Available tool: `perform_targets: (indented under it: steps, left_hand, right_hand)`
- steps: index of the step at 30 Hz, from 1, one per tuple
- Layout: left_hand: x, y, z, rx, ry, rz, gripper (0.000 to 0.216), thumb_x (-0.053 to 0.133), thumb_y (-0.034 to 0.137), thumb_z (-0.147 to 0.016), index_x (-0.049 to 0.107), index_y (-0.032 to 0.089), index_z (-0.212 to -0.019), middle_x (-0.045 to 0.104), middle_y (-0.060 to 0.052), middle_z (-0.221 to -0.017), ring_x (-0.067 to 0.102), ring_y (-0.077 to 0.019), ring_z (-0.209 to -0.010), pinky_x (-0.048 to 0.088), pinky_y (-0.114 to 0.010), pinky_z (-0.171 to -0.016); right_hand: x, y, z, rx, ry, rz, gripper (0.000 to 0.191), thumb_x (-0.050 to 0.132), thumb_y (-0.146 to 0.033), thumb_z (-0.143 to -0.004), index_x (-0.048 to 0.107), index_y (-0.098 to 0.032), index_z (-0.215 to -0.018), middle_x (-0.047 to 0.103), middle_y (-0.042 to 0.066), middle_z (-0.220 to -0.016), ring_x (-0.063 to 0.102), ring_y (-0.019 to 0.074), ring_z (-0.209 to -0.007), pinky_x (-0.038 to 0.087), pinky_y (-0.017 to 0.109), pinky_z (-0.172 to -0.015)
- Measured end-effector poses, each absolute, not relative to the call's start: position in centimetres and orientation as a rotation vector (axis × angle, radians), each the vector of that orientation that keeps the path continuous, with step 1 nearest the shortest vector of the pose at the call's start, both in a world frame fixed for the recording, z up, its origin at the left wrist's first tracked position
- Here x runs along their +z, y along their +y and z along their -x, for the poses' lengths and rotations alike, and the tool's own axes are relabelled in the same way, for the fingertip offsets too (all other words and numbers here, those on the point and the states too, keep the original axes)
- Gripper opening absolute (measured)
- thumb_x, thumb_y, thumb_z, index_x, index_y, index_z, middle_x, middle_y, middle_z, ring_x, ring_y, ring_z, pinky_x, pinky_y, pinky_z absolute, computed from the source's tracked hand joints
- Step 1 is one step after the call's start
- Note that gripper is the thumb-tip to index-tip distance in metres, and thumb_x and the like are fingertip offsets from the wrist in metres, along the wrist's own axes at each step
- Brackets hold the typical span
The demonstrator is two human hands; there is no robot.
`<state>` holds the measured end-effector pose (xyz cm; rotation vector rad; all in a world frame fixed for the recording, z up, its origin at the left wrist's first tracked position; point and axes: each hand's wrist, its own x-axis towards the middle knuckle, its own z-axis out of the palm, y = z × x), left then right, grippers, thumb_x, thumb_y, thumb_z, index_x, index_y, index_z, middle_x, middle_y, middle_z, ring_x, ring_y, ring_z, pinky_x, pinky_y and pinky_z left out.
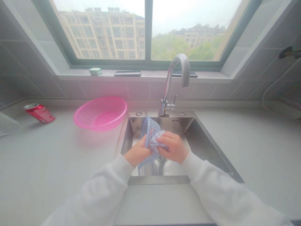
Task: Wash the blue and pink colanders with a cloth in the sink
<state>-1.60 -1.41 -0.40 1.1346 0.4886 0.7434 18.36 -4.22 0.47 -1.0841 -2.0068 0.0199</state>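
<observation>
Over the steel sink (207, 150), my left hand (138, 152) grips the rim of a light-blue perforated plastic basket (152, 125). The basket is tipped on its side, its rim toward the left. My right hand (174, 146) is closed around a crumpled pale cloth (155, 139) and presses it against the basket's perforated outer side. Part of the basket is covered by the cloth and my fingers. Below my hands, the drain (161, 158) shows in the sink floor.
Behind the sink rises a chrome faucet (166, 84) with a side lever. Left of it sits a pink basket (101, 127); farther left are a tilted red can (40, 113) and clear plastic (7, 124). A green block (95, 71) and dark flat objects (127, 73) lie on the windowsill.
</observation>
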Motion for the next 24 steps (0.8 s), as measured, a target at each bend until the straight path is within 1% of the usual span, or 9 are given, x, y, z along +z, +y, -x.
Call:
perform_targets:
  steps: [3,6,9,12,14,16,20,22,24]
  left_hand:
    - [-0.3,-1.4,1.9,0.687,0.518,-1.293,0.082,0.081,0.013,-0.068,0.057,0.022,-0.145,0.065,-0.013,-0.145,0.054,-0.0394,-0.140,0.040,-0.054,-0.120]
    - [-0.6,-1.6,2.3,0.534,0.514,-1.389,0.080,0.072,0.008,-0.071,0.056,0.024,-0.147,0.068,-0.010,-0.140,0.058,-0.0357,-0.135,0.041,-0.055,-0.118]
    - [-1.1,-1.9,2.3,0.432,0.486,-1.411,0.082,0.069,0.008,-0.074,0.051,0.026,-0.152,0.066,-0.010,-0.143,0.057,-0.0346,-0.137,0.041,-0.054,-0.119]
    - [-1.4,-1.7,2.0,0.500,0.524,-1.424,0.082,0.072,0.011,-0.075,0.051,0.026,-0.153,0.064,-0.012,-0.146,0.056,-0.0365,-0.138,0.041,-0.056,-0.119]
    - [-1.4,-1.4,1.8,0.595,0.517,-1.404,0.084,0.075,0.013,-0.073,0.051,0.025,-0.153,0.061,-0.012,-0.151,0.052,-0.0385,-0.142,0.040,-0.056,-0.120]
    - [-1.2,-1.1,1.9,0.644,0.490,-1.397,0.086,0.076,0.010,-0.070,0.053,0.025,-0.152,0.058,-0.012,-0.155,0.047,-0.0388,-0.147,0.038,-0.054,-0.122]
    - [-0.8,-1.2,2.3,0.518,0.478,-1.294,0.086,0.069,0.002,-0.067,0.055,0.024,-0.150,0.067,-0.011,-0.144,0.057,-0.0380,-0.138,0.040,-0.059,-0.120]
    - [-0.8,-1.4,2.6,0.464,0.427,-1.179,0.092,0.070,0.001,-0.067,0.051,0.027,-0.153,0.065,-0.012,-0.147,0.056,-0.0385,-0.141,0.040,-0.060,-0.120]
    - [-0.6,-1.6,2.8,0.474,0.361,-1.076,0.096,0.074,0.001,-0.066,0.049,0.029,-0.154,0.062,-0.012,-0.152,0.050,-0.0388,-0.147,0.039,-0.060,-0.121]
  right_hand:
    - [0.4,-4.5,-17.9,-0.166,-2.183,0.954,0.010,0.065,-0.026,-0.084,0.074,-0.027,-0.088,0.072,0.002,-0.077,0.063,0.0193,-0.071,0.048,0.032,-0.070]
    - [0.7,-3.4,-19.5,-0.136,-1.944,1.256,0.016,0.061,-0.026,-0.087,0.076,-0.025,-0.094,0.075,0.005,-0.085,0.068,0.0227,-0.081,0.051,0.034,-0.075]
    - [1.1,-2.7,-20.6,-0.031,-1.727,1.486,0.018,0.059,-0.028,-0.087,0.075,-0.023,-0.093,0.076,0.006,-0.086,0.069,0.0242,-0.082,0.052,0.035,-0.075]
    - [1.0,-3.8,-19.2,-0.014,-1.825,1.398,0.017,0.060,-0.026,-0.086,0.075,-0.023,-0.092,0.075,0.005,-0.083,0.068,0.0225,-0.079,0.051,0.034,-0.073]
    - [0.7,-4.9,-17.5,-0.025,-2.042,1.220,0.014,0.062,-0.025,-0.084,0.075,-0.024,-0.088,0.076,0.005,-0.086,0.069,0.0221,-0.082,0.050,0.033,-0.075]
    - [0.6,-5.3,-16.4,-0.047,-2.132,1.174,0.012,0.063,-0.026,-0.084,0.075,-0.025,-0.084,0.075,0.005,-0.083,0.068,0.0220,-0.080,0.049,0.032,-0.074]
    - [1.0,-3.7,-18.2,0.109,-1.778,1.503,0.022,0.059,-0.031,-0.087,0.077,-0.024,-0.098,0.078,0.006,-0.094,0.070,0.0244,-0.090,0.050,0.035,-0.081]
    - [1.1,-2.3,-20.2,0.233,-1.571,1.672,0.026,0.056,-0.036,-0.088,0.076,-0.023,-0.098,0.079,0.007,-0.098,0.071,0.0254,-0.092,0.049,0.036,-0.082]
    - [0.9,-1.2,-21.9,0.330,-1.421,1.787,0.028,0.053,-0.039,-0.088,0.075,-0.022,-0.096,0.078,0.006,-0.093,0.070,0.0256,-0.089,0.048,0.035,-0.079]
